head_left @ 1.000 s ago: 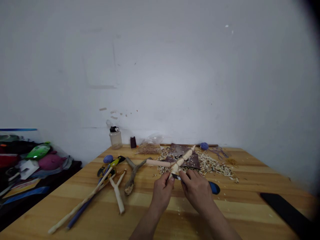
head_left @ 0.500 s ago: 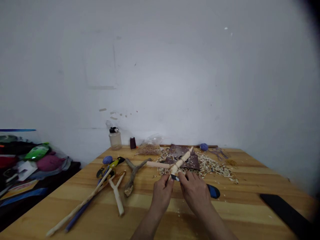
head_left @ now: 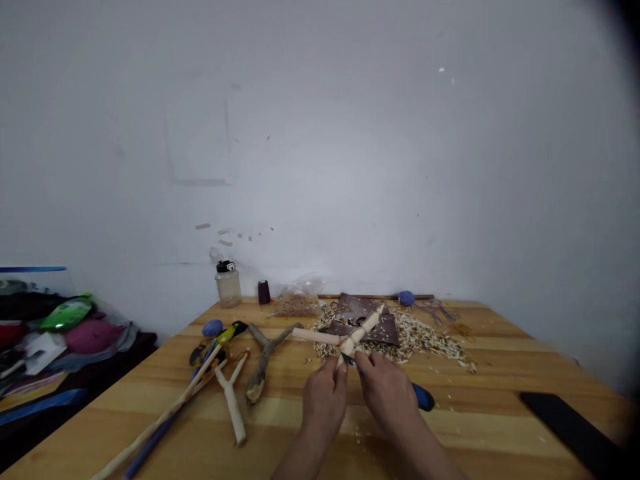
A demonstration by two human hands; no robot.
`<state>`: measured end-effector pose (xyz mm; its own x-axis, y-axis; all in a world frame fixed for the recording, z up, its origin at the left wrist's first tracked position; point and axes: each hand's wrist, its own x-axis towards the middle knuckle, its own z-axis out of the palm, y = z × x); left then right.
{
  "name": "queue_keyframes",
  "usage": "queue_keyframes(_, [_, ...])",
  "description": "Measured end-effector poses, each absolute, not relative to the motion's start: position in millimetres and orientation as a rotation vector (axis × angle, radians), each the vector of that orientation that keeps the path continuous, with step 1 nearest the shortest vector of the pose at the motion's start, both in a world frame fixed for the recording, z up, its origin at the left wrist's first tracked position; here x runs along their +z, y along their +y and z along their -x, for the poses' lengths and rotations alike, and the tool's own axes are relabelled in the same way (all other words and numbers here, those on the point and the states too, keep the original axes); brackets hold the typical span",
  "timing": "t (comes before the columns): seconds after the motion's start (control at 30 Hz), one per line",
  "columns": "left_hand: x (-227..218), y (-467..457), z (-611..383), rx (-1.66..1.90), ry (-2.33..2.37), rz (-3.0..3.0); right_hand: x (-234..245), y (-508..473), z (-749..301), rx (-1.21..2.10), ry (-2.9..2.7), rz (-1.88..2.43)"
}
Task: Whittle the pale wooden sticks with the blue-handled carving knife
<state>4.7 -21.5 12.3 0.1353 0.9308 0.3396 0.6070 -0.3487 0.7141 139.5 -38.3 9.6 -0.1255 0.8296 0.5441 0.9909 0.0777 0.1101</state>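
My left hand (head_left: 324, 397) is closed round the lower end of a peeled, pale forked branch (head_left: 356, 335). One smooth arm points left; the other, with carved notches along it, points away to the upper right. In my right hand (head_left: 387, 392) is a knife (head_left: 424, 397), its blue and black handle end sticking out past the palm. The dark blade lies against the branch just below the fork, close to my left thumb. My fingers hide much of the blade and the branch's stem.
Wood shavings (head_left: 425, 337) surround brown sheets (head_left: 383, 328) beyond my hands. To the left lie a bark-covered forked branch (head_left: 265, 360), a smaller peeled fork (head_left: 233, 403) and long sticks (head_left: 165, 415). A bottle (head_left: 229, 287) stands by the wall; a black flat object (head_left: 565, 423) lies right.
The view has tilted slightly upward. The knife has turned a little, with its handle end lower and less of it showing. Both hands keep their hold.
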Motion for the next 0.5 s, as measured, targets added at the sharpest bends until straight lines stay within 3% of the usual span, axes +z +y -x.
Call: queue_keyframes(0.5, [13.0, -23.3, -2.2, 1.120, 1.436, -2.036, 13.1, -43.3, -140.4, -0.646, -2.023, 1.782])
